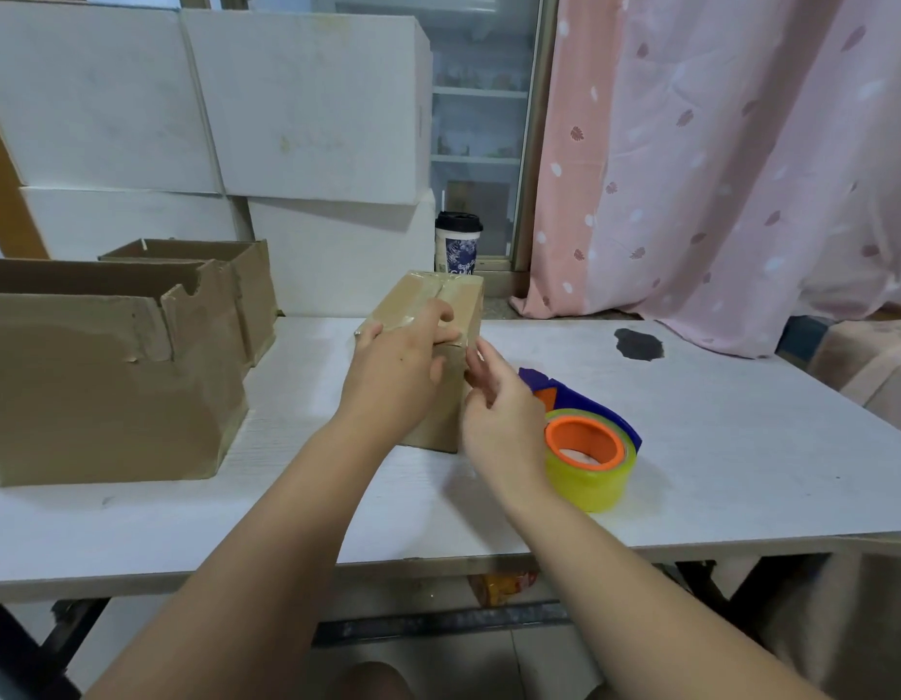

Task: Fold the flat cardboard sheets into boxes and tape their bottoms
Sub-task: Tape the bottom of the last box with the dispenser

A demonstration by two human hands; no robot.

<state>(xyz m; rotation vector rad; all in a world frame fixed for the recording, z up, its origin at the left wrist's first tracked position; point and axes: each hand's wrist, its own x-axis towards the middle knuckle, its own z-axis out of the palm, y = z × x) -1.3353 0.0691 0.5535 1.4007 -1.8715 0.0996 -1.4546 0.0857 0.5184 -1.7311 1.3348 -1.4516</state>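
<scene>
The left hand grips the small brown box, fingers curled over its top. The right hand is relaxed, its fingertips just beside the box's right face; contact unclear. The box stands mid-table, its top seam under glossy, wrinkled tape. A tape dispenser lies at 4 o'clock from it, and open cartons stand at 9.
</scene>
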